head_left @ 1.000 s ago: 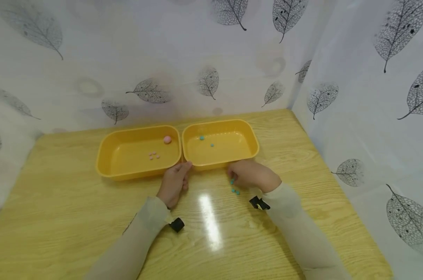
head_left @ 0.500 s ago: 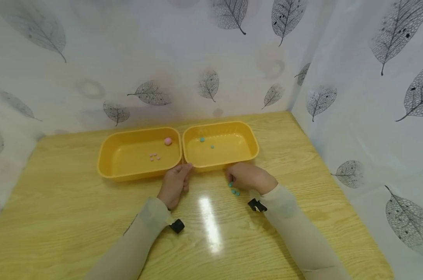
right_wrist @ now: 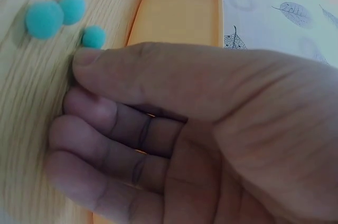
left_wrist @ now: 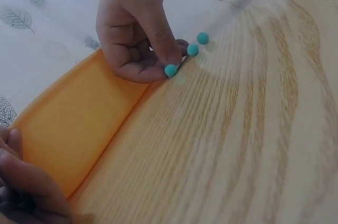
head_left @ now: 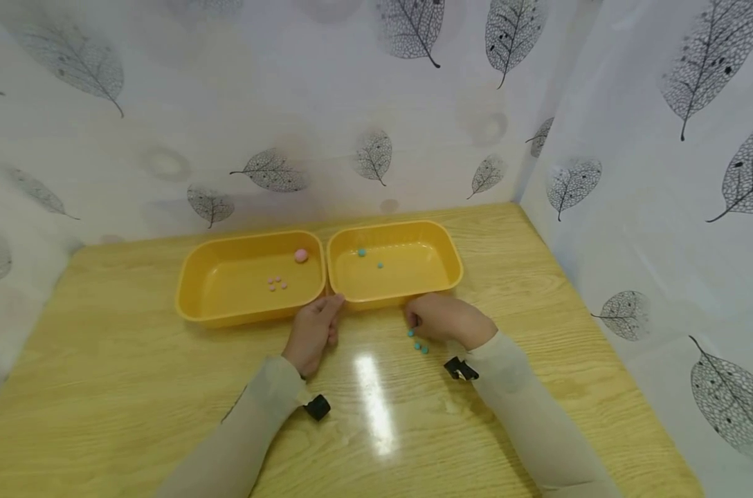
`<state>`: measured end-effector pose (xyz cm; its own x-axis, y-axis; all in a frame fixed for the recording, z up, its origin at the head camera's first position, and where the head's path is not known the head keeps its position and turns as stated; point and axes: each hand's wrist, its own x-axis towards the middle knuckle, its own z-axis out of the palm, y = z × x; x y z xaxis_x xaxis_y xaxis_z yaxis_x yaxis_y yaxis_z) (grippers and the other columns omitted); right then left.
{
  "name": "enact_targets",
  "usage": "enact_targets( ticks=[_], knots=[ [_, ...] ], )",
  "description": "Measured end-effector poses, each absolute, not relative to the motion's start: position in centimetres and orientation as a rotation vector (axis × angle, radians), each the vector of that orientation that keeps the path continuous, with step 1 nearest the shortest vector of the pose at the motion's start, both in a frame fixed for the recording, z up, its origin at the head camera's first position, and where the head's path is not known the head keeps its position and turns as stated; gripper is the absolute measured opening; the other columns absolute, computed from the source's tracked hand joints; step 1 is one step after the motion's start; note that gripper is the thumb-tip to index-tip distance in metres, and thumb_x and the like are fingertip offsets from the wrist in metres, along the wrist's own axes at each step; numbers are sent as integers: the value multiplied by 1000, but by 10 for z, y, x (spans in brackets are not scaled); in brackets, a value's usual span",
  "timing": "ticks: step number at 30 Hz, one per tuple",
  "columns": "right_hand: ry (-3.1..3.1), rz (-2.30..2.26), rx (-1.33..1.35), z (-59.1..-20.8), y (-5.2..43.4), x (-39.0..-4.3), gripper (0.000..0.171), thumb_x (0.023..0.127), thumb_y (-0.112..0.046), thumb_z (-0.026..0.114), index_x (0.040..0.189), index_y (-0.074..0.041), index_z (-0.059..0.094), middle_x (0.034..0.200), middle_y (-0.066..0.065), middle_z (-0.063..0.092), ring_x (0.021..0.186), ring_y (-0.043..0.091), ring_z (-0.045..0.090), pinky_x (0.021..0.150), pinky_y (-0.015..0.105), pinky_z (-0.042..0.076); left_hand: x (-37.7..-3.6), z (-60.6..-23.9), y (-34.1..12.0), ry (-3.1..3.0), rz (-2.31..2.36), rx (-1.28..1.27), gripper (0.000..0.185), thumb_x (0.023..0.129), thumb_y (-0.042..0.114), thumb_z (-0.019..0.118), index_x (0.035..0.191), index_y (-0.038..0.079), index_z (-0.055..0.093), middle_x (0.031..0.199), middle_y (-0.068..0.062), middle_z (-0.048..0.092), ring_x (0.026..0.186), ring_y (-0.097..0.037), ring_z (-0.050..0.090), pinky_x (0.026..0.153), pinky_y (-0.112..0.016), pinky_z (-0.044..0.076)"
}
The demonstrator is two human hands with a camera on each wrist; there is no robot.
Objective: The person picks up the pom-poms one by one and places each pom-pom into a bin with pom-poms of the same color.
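Three small, round teal balls [left_wrist: 193,49] are lying just outside a yellow tray [head_left: 414,278], which is sitting upright and holding two similar balls [head_left: 361,253].

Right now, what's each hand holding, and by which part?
Left fingers: the right tray, by its near-left rim corner. Right fingers: can't tell; a ball sits at the tips.

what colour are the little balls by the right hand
Turquoise; the little balls show best in the right wrist view.
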<state>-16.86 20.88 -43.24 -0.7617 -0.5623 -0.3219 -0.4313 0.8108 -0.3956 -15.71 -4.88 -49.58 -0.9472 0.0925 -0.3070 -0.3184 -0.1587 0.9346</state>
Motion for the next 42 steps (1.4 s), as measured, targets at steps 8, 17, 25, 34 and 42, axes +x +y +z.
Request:
enact_targets(
  ticks=[8,17,25,34,42],
  knots=[
    [2561,-424,-758,-432,209,-170,26,98,-8,70,77,-14,56,72,-5,45,66,10,42,66,25,36,-157,-497,-50,1828,2218,-263,38,102,38,67,94,1,63,66,1,45,53,-9,41,49,-23,38],
    [2539,-457,-809,-426,214,-168,25,100,-10,62,77,-19,56,72,-7,48,65,8,43,65,26,36,-156,-496,-48,1829,2196,-257,40,100,42,68,93,3,63,66,2,45,54,-9,41,50,-23,39],
    [2457,-726,-962,-415,215,-168,10,103,-15,64,95,-13,70,83,-10,65,74,6,59,70,27,53,-156,-497,-48,1828,2205,-249,41,100,42,68,88,4,60,66,1,44,54,-10,40,50,-23,38],
    [2947,-791,-934,-405,216,-168,4,98,-14,67,96,-16,69,88,-9,66,80,10,61,73,30,53,-155,-496,-48,1812,2217,-242,40,101,41,68,80,9,56,65,2,43,53,-9,39,49,-23,37],
    [3237,-829,-830,-405,220,-169,9,96,-11,65,104,-9,69,95,3,68,82,22,65,68,33,53,-155,-495,-49,1814,2208,-240,41,100,42,69,79,10,56,65,2,44,53,-9,40,49,-23,37]
  ],
)
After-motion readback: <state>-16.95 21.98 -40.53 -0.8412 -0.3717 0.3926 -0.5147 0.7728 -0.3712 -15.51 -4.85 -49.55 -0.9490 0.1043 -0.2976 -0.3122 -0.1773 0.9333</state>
